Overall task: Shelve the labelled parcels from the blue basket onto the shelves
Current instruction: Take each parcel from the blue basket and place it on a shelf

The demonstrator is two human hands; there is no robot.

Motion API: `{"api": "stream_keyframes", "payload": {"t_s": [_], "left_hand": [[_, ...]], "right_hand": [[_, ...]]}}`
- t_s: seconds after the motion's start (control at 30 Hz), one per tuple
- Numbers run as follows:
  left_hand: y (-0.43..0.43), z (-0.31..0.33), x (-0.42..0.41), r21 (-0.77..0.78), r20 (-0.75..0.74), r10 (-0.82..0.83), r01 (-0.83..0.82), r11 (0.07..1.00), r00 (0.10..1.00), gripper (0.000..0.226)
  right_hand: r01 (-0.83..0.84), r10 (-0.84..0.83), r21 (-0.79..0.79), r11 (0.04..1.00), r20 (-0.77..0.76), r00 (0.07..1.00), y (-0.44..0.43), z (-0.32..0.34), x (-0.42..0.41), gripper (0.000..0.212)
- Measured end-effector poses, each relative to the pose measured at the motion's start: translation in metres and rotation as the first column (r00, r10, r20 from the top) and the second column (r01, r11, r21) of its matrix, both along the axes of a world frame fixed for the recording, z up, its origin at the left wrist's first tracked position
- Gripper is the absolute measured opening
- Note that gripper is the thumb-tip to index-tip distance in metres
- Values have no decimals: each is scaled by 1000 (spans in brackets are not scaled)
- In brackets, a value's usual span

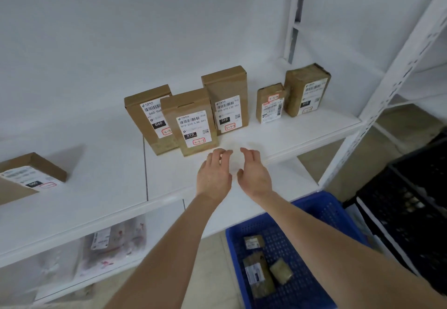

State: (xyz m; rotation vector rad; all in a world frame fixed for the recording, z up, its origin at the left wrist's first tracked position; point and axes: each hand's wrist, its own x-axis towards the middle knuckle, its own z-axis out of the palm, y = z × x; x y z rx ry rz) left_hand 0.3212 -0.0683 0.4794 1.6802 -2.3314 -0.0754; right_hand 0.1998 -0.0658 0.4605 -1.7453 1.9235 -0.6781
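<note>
Cardboard parcels point(191, 121), five of them, stand upright toward the back of the white shelf point(96, 187), and a flat parcel point(29, 175) lies at the shelf's left end, so much of the shelving looks done. Below the shelf's front edge the blue basket point(324, 202) holds three small parcels point(258, 275) yet to go. The left hand point(214, 172) and right hand point(254, 173) hover over the shelf's front, fingers loosely spread, holding nothing.
</note>
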Motion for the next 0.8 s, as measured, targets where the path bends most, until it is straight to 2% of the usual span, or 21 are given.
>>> {"api": "stream_keyframes", "payload": {"t_s": [0.1,0.2,0.4,0.57,0.8], "left_hand": [[9,-29,-31,135,23,28,-31,990,999,59],[20,-63,-68,278,35,95,-101,955,995,56],[49,-147,-163,580,74,221,-223,783,972,49],[68,-228,-228,712,49,227,-194,675,973,43],[81,-394,-280,836,92,129,-147,529,987,45]], "right_hand": [[-15,15,1,1000,-13,1000,12,-26,-39,48],[-6,8,87,996,-19,1000,24,-61,-84,43],[-17,33,302,953,-46,998,54,-150,-192,46],[61,-18,521,851,-87,996,80,-235,-257,52],[93,17,749,656,-138,990,108,-411,-296,74]]}}
